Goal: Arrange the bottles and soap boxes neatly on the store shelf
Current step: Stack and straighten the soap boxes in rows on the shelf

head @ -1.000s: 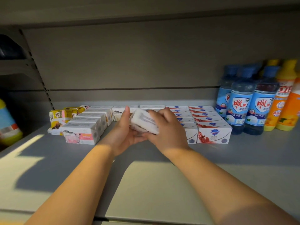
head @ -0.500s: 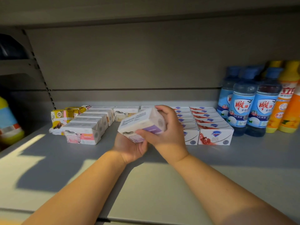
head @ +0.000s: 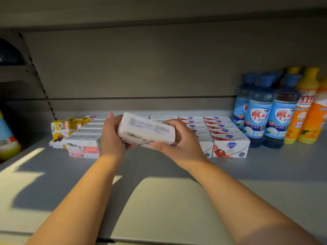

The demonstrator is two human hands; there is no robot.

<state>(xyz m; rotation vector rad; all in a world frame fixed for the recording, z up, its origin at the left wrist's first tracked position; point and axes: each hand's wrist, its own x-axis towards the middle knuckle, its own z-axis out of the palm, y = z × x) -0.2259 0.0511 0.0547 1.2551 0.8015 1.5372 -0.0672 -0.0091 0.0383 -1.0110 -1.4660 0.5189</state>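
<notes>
Currently both grips clasp one soap box [head: 146,129], held tilted above the shelf [head: 265,175]: left grip [head: 111,138] at one end, right grip [head: 178,144] round the other. Placing seems the step; next it needs levelling and lining up with the rows of boxes [head: 230,146] just beyond the grips.

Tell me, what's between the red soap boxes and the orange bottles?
The blue bottles stand there in a small cluster, with the red soap boxes on their left and the orange bottles on their right. The head view shows it.
</notes>
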